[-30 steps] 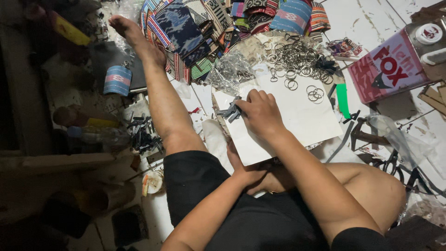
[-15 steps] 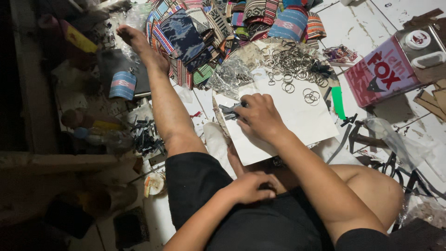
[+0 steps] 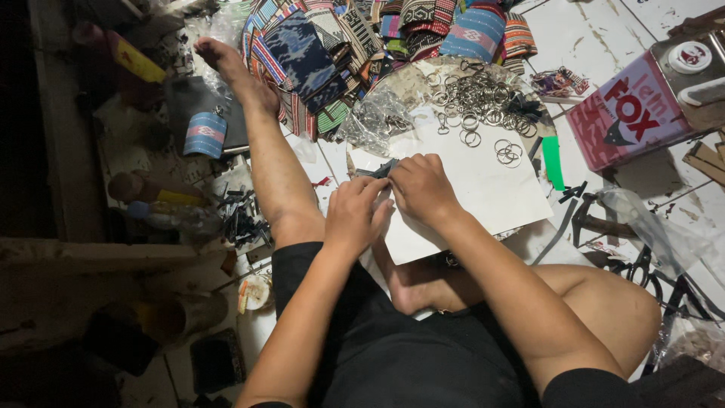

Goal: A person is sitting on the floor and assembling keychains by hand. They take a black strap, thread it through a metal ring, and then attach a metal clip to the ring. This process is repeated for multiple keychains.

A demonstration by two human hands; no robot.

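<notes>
Our left hand (image 3: 355, 215) has come up from our lap and now meets the right hand (image 3: 423, 189) at the middle of the frame; a second ago only the right one was at the strap. Both hands are closed together on a small dark strap piece (image 3: 380, 170) over the white board (image 3: 483, 193). We judge the work is far from finished: many metal rings (image 3: 476, 98) wait at upper centre, and woven pouches (image 3: 317, 53) are piled at upper left.

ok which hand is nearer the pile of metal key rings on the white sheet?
Right. The right hand sits just below the pile of key rings on the white sheet; the left hand is lower and farther left, away from them.
</notes>
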